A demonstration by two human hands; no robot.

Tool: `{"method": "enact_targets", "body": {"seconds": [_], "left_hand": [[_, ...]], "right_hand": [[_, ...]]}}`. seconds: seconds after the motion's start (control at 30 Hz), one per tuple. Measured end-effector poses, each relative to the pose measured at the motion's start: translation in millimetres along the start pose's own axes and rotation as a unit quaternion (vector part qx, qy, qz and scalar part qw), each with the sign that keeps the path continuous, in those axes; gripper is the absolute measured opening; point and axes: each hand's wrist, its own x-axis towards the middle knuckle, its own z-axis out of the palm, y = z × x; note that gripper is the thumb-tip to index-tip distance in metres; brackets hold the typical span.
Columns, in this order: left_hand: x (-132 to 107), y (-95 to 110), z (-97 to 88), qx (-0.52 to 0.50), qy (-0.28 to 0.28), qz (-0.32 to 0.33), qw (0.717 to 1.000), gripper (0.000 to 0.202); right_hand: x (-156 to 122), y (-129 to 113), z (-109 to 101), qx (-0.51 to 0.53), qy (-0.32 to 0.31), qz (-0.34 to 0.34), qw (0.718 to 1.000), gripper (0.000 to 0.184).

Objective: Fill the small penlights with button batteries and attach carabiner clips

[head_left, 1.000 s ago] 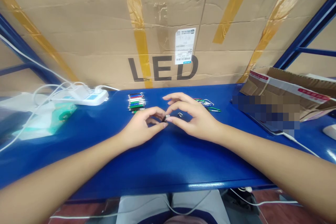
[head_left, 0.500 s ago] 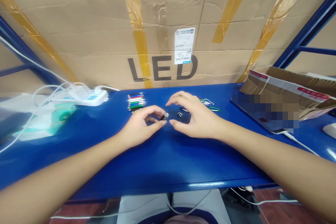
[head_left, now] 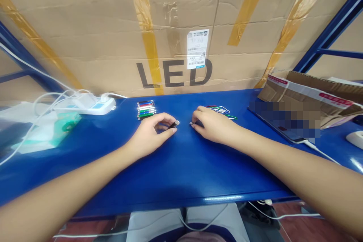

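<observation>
My left hand (head_left: 153, 132) pinches a small black tube (head_left: 173, 124) with a round silvery end, like the body of a mini flashlight. The silvery end points toward my right hand (head_left: 212, 124). Thumb and fingers of that hand are closed on a small dark metal piece (head_left: 191, 123), of which only a shiny tip shows. A gap of bare blue surface separates the two hands. Behind my left hand, several coloured metal tubes (head_left: 146, 109) lie side by side in a row. Coloured carabiner-like clips (head_left: 225, 110) lie in a loose pile behind my right hand, partly hidden by it.
On the blue table (head_left: 181, 170), a white power strip (head_left: 99, 106) with cables and a green-white plastic pack (head_left: 56, 130) are at the left. At the right lie a phone-like device (head_left: 272, 124) and an open cardboard box (head_left: 306, 94). A large carton (head_left: 113, 45) stands behind.
My right hand was spread around the small metal piece on the table; now its fingers have closed on it. My left hand keeps the black tube and has hardly moved.
</observation>
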Motion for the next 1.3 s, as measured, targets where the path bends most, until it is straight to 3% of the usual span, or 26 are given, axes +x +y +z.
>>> {"method": "enact_targets", "body": {"seconds": [0.17, 0.43, 0.57, 0.73, 0.83, 1.03, 1.17, 1.3], "left_hand": [[-1, -1, -0.2, 0.011, -0.017, -0.027, 0.999, 0.019], [0, -2, -0.8, 0.031, -0.029, -0.029, 0.999, 0.020], [0, -2, -0.6, 0.033, -0.027, -0.028, 0.999, 0.020], [0, -2, -0.4, 0.037, -0.022, -0.026, 0.999, 0.019], [0, -2, -0.4, 0.044, -0.023, -0.023, 0.998, 0.020], [-1, 0, -0.5, 0.055, -0.019, -0.017, 0.998, 0.020], [-1, 0, -1.0, 0.052, -0.019, -0.020, 0.998, 0.021], [0, 0, -1.4, 0.057, -0.019, -0.022, 0.998, 0.020]], "right_hand": [[0, -3, -1, 0.083, -0.005, -0.003, 0.997, 0.008], [-3, -11, -7, 0.196, 0.038, -0.035, 0.979, 0.002], [-4, -6, -4, 0.170, 0.071, -0.042, 0.982, 0.012], [2, 3, 5, 0.069, 0.077, -0.103, 0.989, 0.031], [7, 8, 9, 0.036, 0.060, -0.086, 0.994, 0.025], [12, 12, 9, 0.062, 0.055, -0.074, 0.994, 0.020], [7, 10, 0, 0.029, 0.060, -0.047, 0.997, 0.020], [1, 8, -13, -0.016, 0.018, 0.004, 1.000, 0.024]]}}
